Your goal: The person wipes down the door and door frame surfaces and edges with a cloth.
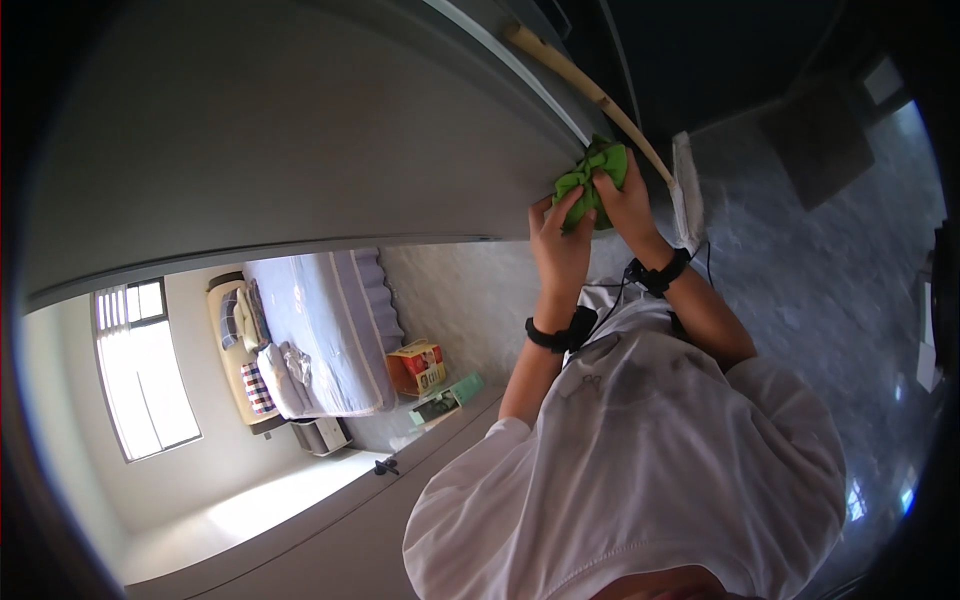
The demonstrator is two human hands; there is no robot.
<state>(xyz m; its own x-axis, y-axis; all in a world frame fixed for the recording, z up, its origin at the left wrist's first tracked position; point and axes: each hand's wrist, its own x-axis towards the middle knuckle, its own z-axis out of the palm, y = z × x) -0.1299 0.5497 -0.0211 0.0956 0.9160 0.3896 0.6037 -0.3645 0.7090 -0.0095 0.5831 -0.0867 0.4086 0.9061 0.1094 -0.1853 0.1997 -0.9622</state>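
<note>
A crumpled green cloth (580,190) is bunched up between my two hands, in front of a grey wall (300,130). My left hand (560,235) grips its lower left side, fingers bent around it. On its right side my right hand (622,195) is closed, the thumb pressed onto the folds. Just beyond the cloth, a wooden pole (590,90) leans beside the wall's pale edge, ending in a whitish flat mop-like head (685,190) near my right wrist. Both wrists carry black bands.
To the left, a doorway opens on a room with a bed (320,330) and a window (150,370). A red and yellow box (418,367) and a green box (447,400) stand on its floor. An open door with a dark handle (386,467) is near. A dark mat (815,145) lies at far right.
</note>
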